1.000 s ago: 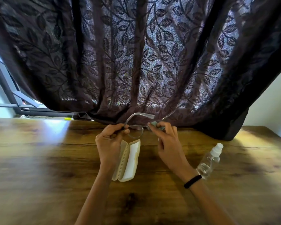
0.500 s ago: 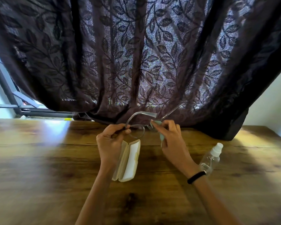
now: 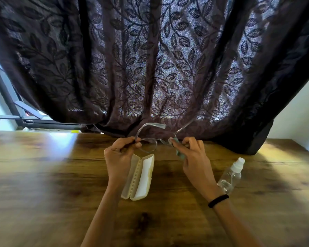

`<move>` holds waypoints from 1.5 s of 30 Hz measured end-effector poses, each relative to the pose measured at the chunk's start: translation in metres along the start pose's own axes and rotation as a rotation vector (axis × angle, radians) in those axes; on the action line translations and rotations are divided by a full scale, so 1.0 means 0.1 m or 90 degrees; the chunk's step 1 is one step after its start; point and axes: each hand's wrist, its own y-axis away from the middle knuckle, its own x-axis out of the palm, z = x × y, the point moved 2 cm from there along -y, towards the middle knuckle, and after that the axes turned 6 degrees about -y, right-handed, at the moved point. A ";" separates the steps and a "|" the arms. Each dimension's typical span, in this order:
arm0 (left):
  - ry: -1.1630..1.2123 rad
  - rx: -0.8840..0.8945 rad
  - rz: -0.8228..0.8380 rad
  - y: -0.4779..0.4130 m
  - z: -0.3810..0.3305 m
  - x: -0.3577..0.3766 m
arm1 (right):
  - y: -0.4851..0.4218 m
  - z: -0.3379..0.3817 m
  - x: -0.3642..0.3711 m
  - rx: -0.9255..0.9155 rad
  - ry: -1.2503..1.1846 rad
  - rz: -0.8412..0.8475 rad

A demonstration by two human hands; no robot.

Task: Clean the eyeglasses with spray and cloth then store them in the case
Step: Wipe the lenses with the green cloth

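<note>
Eyeglasses (image 3: 151, 139) are held above a wooden table (image 3: 43, 175). The left hand (image 3: 119, 154) pinches one end of the frame with curled fingers, and the right hand (image 3: 193, 157) pinches a teal cloth (image 3: 178, 150) against the other lens. An open cream case (image 3: 141, 177) lies beneath the hands, and a spray bottle (image 3: 230, 175) lies to the right.

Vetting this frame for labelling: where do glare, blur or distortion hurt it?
Head view: the backlit curtain glows, its folds dark; window glare washes out the table at far left; the frame's edges look smeared and stretched; the clear eyeglasses show faintly; the case and spray bottle are legible.
</note>
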 end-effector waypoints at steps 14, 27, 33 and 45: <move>0.021 0.006 0.027 0.01 0.01 0.02 | -0.06 0.08 0.04 -0.028 -0.059 0.010; -0.001 0.039 -0.011 0.02 0.05 0.02 | -0.07 0.07 0.07 0.018 -0.077 0.026; -0.032 0.054 -0.061 -0.02 0.06 -0.05 | -0.06 0.05 0.10 -0.016 -0.147 0.050; -0.029 0.026 -0.048 -0.03 0.08 -0.06 | 0.35 -0.47 0.26 0.221 -0.050 0.261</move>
